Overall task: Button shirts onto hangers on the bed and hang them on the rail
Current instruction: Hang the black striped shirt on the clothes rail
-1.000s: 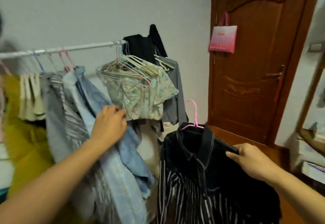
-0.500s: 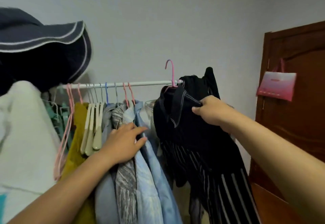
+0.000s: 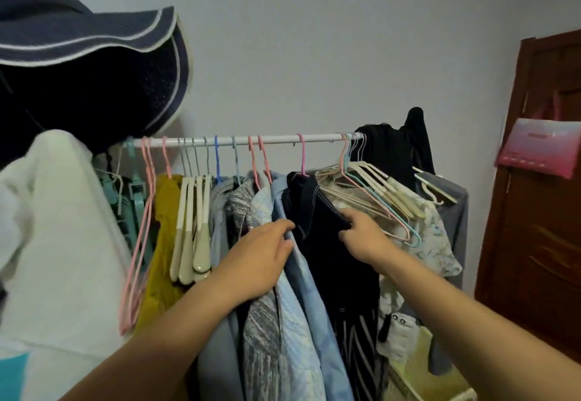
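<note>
A black shirt with white stitching (image 3: 327, 243) hangs from the white rail (image 3: 276, 140) by a pink hanger (image 3: 302, 155). My right hand (image 3: 361, 237) grips the shirt's right shoulder. My left hand (image 3: 261, 259) presses against the light blue shirts (image 3: 301, 306) just left of it, fingers loosely spread, holding them aside. The black shirt's striped lower part (image 3: 358, 353) hangs down between the blue shirts and a pale printed garment (image 3: 430, 237).
Several empty hangers (image 3: 377, 193) bunch at the rail's right end beside dark clothes (image 3: 393, 155). More shirts, a mustard garment (image 3: 163, 243) and cream hangers (image 3: 191, 227) fill the left. A navy hat (image 3: 94, 54) sits at upper left. A brown door (image 3: 540, 212) with a pink bag (image 3: 540, 149) stands at the right.
The black shirt's pink hanger has gone from above the rail to hooked on it, next to the blue shirts. My right hand came down with the shoulder; my left stays on the blue shirts.
</note>
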Demonstrator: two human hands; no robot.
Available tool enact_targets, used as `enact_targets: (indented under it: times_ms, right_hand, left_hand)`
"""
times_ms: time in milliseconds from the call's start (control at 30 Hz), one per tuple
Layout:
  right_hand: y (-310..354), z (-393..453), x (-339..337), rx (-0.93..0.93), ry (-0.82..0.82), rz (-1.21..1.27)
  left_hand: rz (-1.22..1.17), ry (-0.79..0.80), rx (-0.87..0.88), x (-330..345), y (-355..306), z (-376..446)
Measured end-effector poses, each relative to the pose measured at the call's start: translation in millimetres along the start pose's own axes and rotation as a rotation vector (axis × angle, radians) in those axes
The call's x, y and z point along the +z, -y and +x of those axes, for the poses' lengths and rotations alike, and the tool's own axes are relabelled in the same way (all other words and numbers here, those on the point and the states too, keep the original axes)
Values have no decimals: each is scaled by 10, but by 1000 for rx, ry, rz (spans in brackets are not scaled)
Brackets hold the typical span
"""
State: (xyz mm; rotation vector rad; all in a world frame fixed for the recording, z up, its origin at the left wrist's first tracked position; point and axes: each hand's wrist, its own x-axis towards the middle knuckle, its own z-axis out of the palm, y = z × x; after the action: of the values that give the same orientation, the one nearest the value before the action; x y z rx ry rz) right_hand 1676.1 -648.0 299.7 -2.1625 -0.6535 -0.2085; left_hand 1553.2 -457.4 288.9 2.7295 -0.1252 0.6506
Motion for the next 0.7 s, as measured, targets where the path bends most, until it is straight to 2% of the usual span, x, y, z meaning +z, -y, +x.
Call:
enact_targets:
  times_ms: [100,233,400,533,567,633,700]
  right_hand:
    - [274,-32,153,-110,73,4]
    - [637,-44,286,-199,184,65]
    - [413,-81,403,-211,188,185]
    - [198,-135,513,-119,151,259]
    - [197,-159,491,-88,146,271]
    - [231,-202,443,-44,197,255]
    - [299,-230,421,-33,301,252]
  left_hand:
    - [-120,-82,-36,66,-30,14]
    - [-160,-197,-86,116,-11,22]
    - [-136,-197,-37,108,-115,-15]
    - [32,-100,19,-83,-200,-15]
    - [101,-127,12,-202,-164,-60]
    - [334,-281,-12,-461,28,-167]
    - [527,-375,-167,-656,282,-227]
